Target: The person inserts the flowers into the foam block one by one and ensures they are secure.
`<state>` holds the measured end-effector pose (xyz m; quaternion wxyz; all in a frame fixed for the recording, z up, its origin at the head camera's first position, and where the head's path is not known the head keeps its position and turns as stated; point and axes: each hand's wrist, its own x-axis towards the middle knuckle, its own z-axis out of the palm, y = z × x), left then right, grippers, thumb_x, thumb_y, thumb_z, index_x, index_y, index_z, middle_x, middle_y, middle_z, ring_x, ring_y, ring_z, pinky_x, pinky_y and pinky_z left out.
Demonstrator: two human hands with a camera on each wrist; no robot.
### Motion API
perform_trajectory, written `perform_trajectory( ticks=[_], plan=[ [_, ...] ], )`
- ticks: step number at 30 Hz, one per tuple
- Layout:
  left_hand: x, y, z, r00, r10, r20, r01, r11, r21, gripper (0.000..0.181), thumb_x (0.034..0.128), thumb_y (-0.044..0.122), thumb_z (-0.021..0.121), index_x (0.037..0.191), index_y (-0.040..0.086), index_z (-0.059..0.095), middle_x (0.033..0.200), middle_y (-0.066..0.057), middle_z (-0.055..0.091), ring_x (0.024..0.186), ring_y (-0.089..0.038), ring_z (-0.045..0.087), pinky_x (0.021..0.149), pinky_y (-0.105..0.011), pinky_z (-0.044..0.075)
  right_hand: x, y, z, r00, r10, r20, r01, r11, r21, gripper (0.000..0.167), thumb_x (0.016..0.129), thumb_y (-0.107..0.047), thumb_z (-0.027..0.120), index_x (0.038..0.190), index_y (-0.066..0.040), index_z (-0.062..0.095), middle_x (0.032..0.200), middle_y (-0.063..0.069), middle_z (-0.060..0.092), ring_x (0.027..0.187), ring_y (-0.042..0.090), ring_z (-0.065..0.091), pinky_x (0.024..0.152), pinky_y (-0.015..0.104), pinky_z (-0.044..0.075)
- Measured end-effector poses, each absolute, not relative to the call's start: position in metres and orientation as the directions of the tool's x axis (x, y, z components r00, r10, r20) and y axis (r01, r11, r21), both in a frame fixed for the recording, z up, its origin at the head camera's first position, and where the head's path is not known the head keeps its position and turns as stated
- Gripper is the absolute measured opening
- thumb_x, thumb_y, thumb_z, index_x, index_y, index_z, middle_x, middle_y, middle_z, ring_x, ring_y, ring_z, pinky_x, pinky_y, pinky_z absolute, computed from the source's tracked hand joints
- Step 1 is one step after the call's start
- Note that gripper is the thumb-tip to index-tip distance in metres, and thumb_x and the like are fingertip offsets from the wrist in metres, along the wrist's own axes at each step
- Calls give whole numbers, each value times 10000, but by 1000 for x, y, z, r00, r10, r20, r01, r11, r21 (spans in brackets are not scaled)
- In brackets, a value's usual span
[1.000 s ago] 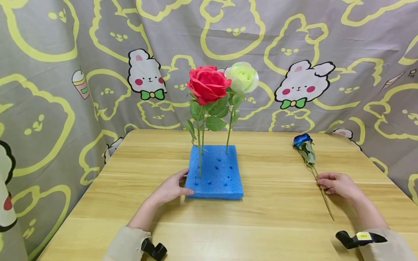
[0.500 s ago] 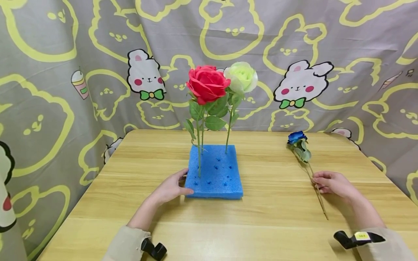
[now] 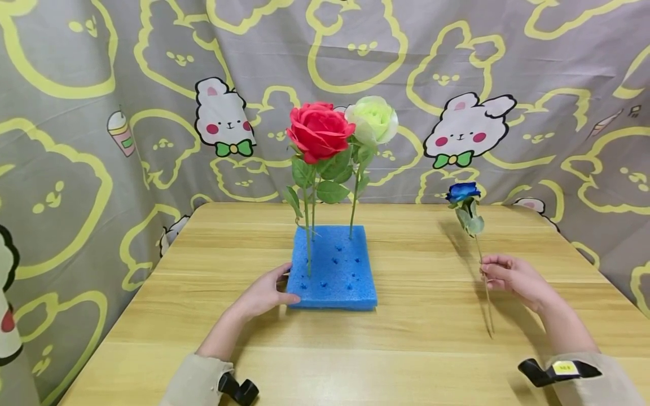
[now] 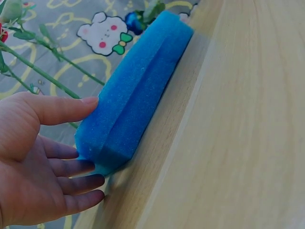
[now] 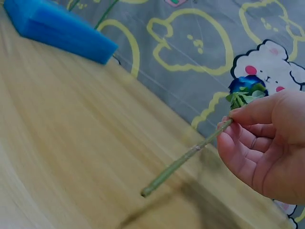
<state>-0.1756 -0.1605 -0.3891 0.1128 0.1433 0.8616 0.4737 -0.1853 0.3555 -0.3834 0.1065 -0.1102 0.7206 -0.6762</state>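
Note:
My right hand (image 3: 515, 279) pinches the stem of a blue artificial rose (image 3: 463, 193) between thumb and fingers. The rose stands nearly upright, bloom on top; its cut stem end (image 5: 147, 192) points down over the table. My left hand (image 3: 264, 292) rests at the left front corner of a blue foam block (image 3: 337, 285), thumb touching it and fingers fairly straight along its side (image 4: 90, 167). A red rose (image 3: 320, 132) and a pale green-white rose (image 3: 374, 119) stand upright in the foam. Another stem (image 3: 313, 217) rises behind the red rose's; its bloom is hidden.
Several small holes (image 3: 335, 260) dot the top of the foam. The wooden table (image 3: 416, 338) ends at a grey curtain (image 3: 274, 51) with yellow outlines and rabbit faces. Black wrist cameras (image 3: 238, 389) sit on both sleeves.
My right hand has moved slightly left and up, tilting the blue rose from lying near the table to almost upright. My left hand and the foam have stayed in place.

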Motion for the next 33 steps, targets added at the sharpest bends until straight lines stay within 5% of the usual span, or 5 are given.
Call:
perform_trajectory(
  ticks=[11, 33],
  plan=[
    [-175, -161, -390, -935, 351, -55, 141, 509, 849, 859, 765, 184, 755, 1423, -68, 264, 1433, -251, 317, 1285, -409, 333, 1031, -530, 282, -181, 345, -371, -938, -325, 124, -110, -61, -992, 140, 948, 51, 435, 1003, -22, 541, 921, 39, 602, 826, 115, 604, 718, 250, 529],
    [-177, -161, -391, -932, 357, -57, 143, 508, 849, 854, 767, 196, 753, 1426, -54, 270, 1426, -247, 332, 1281, -402, 344, 1035, -529, 277, -173, 303, -348, -921, -183, 343, -389, 431, -814, 84, 925, -23, 542, 948, 58, 535, 796, -7, 660, 695, 81, 613, 595, 224, 515]
  ],
)
